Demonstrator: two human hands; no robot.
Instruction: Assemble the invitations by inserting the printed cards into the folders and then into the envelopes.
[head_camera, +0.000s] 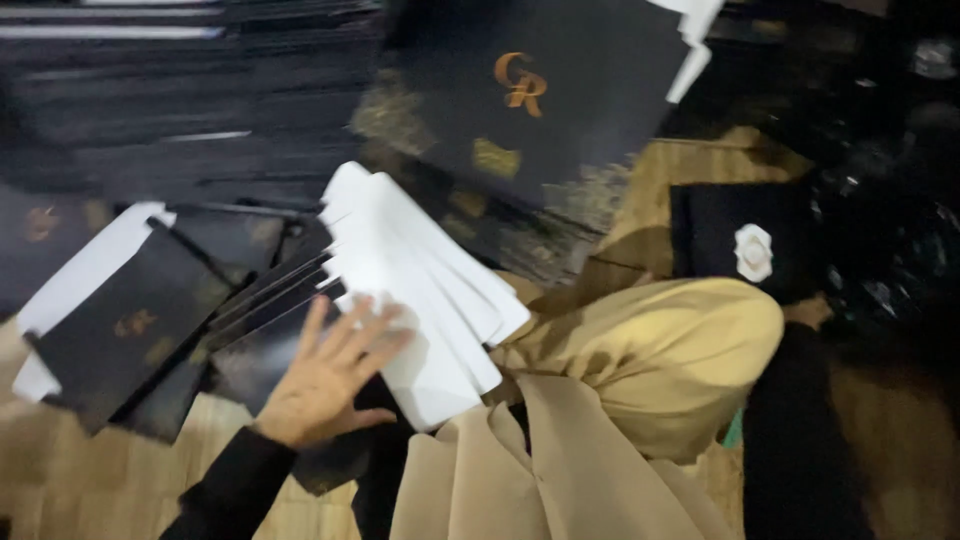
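Because your left hand (325, 375) lies flat with fingers spread apart, gripping nothing, it pins the fanned white cards (420, 290) against the black folders (130, 325) on the wooden floor (90, 480), while your right hand stays out of view.

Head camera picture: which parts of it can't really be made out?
- Right hand: not seen in the head view; the dark sleeve ends behind the tan cloth.
- Left hand: its palm faces down on the white sheets, so what lies under it is hidden.
- Black stacks, top left: motion blur smears their edges.
- Black folder: cut off by the top edge.
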